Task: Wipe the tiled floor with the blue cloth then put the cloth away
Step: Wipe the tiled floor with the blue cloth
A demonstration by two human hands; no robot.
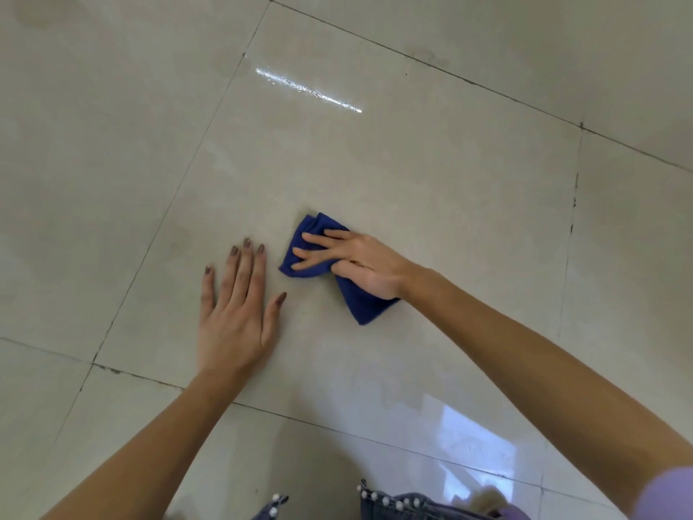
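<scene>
A crumpled dark blue cloth [360, 302] lies on the glossy beige tiled floor [431, 189], near the middle of the view. My right hand [352, 262] presses flat on top of the cloth with fingers spread, covering its middle; cloth shows on both sides of the hand. My left hand [236, 313] rests palm down on the bare tile just left of the cloth, fingers apart, holding nothing. A small gap separates the left thumb from the cloth.
Dark grout lines [573, 204] cross the floor. A bright wet streak [307, 90] glints on the tile farther away. A window reflection [472, 448] shines near my knees, where denim with pearl studs [393, 502] shows at the bottom edge.
</scene>
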